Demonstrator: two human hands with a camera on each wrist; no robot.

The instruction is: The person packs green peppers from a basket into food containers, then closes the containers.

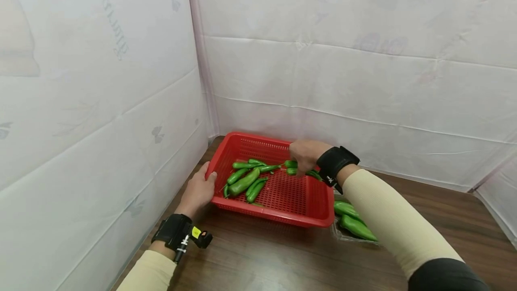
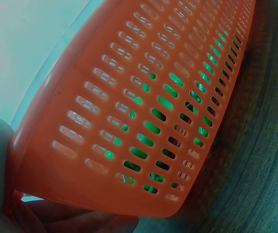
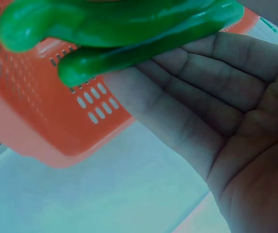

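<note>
Red plastic basket (image 1: 307, 205) w/ slotted walls sits on a dark wood table (image 1: 282, 259), near the back left corner, tilted a bit: left side raised. Left hand (image 1: 198, 192) grips the basket's left rim, thumb over the top edge, fingers underneath; left wrist view shows the perforated orange-red wall (image 2: 144, 111) close up w/ green showing through the slots and finger parts at the bottom left. Right hand (image 1: 304, 155) reaches over the basket's far right part, fingers curled down on green peppers (image 1: 291, 165) there; in the right wrist view two green peppers (image 3: 119, 29) lie across the fingers (image 3: 197, 92), palm turned up, fingers near straight and together, thumb not seen, so can't tell for sure if it's a real pinch or just a cradle. Loose pile of peppers (image 1: 244, 178) lies in the basket's left half. More peppers (image 1: 351, 221) in a clear tray (image 1: 337, 232) just right of the basket, partly behind the right forearm. Both wrists wear black straps; left one has a small yellow tag (image 1: 196, 232), writing too small to read. White sheeting on the walls (image 1: 101, 80) has faint mirrored print, not legible.
</note>
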